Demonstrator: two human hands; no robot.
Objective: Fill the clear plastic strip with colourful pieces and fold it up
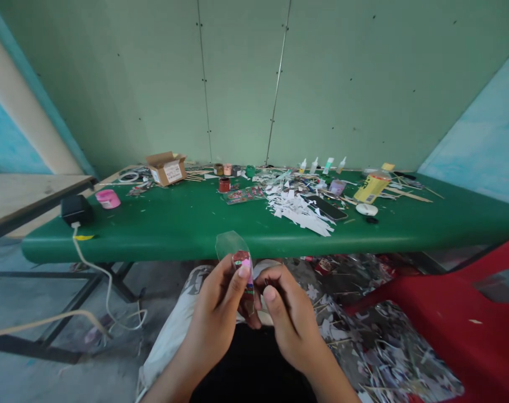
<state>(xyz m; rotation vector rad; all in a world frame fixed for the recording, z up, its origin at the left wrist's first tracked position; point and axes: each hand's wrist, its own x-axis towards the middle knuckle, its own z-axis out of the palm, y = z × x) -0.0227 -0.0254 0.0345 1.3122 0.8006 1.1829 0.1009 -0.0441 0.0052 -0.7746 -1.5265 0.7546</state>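
Seated at a green desk (174, 224) strewn with paper scraps (298, 212), a person holds a small clear packet (237, 260) over the lap, just below the desk's edge. The left hand (221, 313) has its fingers closed round it, and the right hand (290, 322) pinches its lower edge. A gentle, steady pinch should keep the contents from spilling.

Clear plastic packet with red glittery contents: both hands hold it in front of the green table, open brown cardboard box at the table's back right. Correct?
Wrong side. The head view shows the open brown cardboard box at the back left of the green table, not back right. Rest stands: left hand and right hand both hold the clear plastic packet with red glittery contents.
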